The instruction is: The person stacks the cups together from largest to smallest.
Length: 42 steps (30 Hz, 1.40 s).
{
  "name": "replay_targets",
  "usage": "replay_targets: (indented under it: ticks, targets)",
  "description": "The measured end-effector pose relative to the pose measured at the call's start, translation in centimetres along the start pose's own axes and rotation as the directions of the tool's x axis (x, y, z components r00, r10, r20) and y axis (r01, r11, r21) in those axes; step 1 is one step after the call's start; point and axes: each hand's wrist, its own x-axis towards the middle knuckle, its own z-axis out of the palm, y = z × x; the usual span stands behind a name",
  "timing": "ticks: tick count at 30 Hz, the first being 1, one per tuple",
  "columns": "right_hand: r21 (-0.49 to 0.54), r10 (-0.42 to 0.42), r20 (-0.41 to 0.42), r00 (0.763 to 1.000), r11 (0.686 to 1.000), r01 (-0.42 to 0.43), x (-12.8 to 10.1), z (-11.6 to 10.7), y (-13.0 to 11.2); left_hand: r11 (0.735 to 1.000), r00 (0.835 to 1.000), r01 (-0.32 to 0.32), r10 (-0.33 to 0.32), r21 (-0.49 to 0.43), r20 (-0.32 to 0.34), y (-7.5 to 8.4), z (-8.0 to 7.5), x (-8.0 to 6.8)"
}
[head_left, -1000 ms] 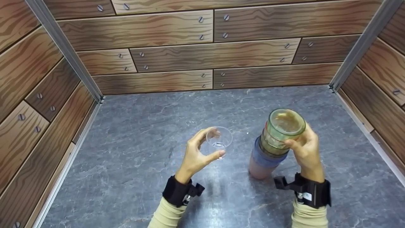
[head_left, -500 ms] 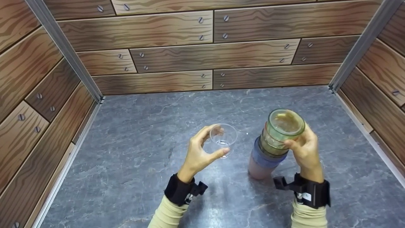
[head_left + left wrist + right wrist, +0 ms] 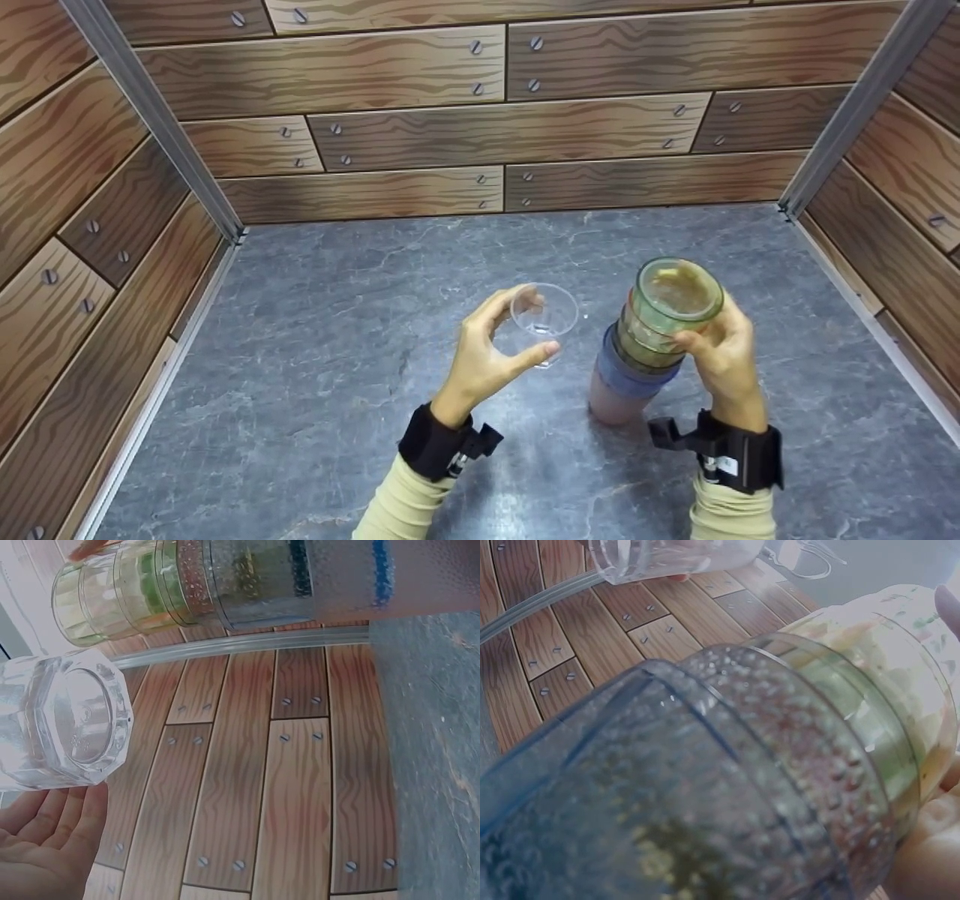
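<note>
My left hand (image 3: 480,349) grips a clear plastic cup (image 3: 551,321) between thumb and fingers, above the grey surface. Its round, many-sided base faces the camera in the left wrist view, where the cup (image 3: 75,724) has the fingers (image 3: 56,832) below it. To the right stands a tall stack of nested coloured cups, tilted a little: a green cup (image 3: 660,324) on top, then reddish and smoky ones, a blue cup (image 3: 634,379), and a pinkish cup (image 3: 615,405) lowest. My right hand (image 3: 726,352) holds the stack around the green cup, thumb in front. The clear cup stays apart from the stack.
The grey marbled tabletop (image 3: 337,315) is bounded by wood-patterned walls (image 3: 405,142) at the back and both sides. Metal corner posts (image 3: 161,112) rise at the back. Black camera straps (image 3: 427,442) wrap both wrists. A white cable (image 3: 814,562) lies in the right wrist view.
My left hand has moved right and slightly up with the clear cup, closer to the stack. The right hand and the stack have stayed nearly still.
</note>
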Motion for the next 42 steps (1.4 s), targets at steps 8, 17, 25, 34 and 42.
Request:
replay_targets:
  ticks: [8,17,25,34,42]
  targets:
    - [0.016,0.0,0.008,1.0,1.0,0.0,0.0,-0.1,0.0,0.999,1.0,-0.023,0.023,-0.026,0.003,0.6,0.5,0.6]
    - [0.005,0.003,0.001,1.0,1.0,-0.003,0.0,0.0,0.0,0.998,0.998,-0.054,0.054,-0.02,0.009,1.3,0.9,1.3]
    - [-0.009,0.002,0.001,1.0,1.0,-0.002,0.0,0.0,0.0,0.997,0.997,-0.076,0.076,-0.012,0.011,1.9,1.3,2.2]
    - [-0.015,0.003,0.012,1.0,1.0,-0.003,0.0,-0.1,-0.1,0.996,0.996,-0.089,0.089,-0.002,0.013,2.3,1.6,2.9]
    - [0.021,0.014,0.001,1.0,1.0,-0.014,0.0,0.0,0.0,0.993,0.993,-0.119,0.118,0.011,0.019,2.8,1.9,3.7]
